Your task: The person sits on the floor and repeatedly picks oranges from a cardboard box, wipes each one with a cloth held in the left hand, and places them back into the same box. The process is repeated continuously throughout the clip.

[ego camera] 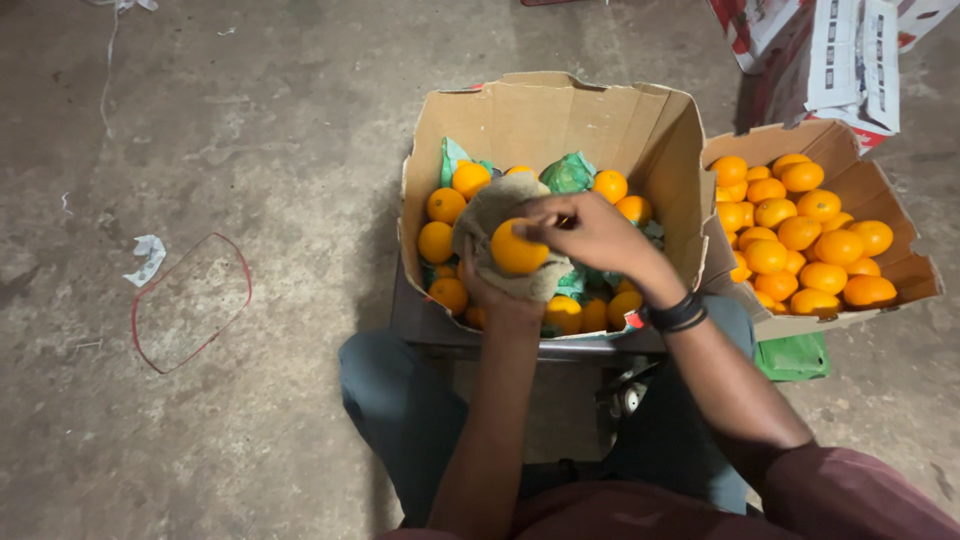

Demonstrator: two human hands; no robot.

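Observation:
My left hand (497, 296) cups a beige cloth (492, 212) from below, with an orange (517, 250) resting in it. My right hand (590, 232) lies over the top right of that orange, fingers pinched on it. Both hands hover above an open cardboard box (545, 120) that holds several oranges (446, 206) mixed with green paper wrappers (568, 173). A dark band circles my right wrist.
A second, lower cardboard box (905, 270) full of oranges sits to the right. Printed white and red cartons (835, 55) stand behind it. A green bag (793, 357) lies under the right box. A red net bag (188, 302) and paper scraps lie on the concrete floor at left.

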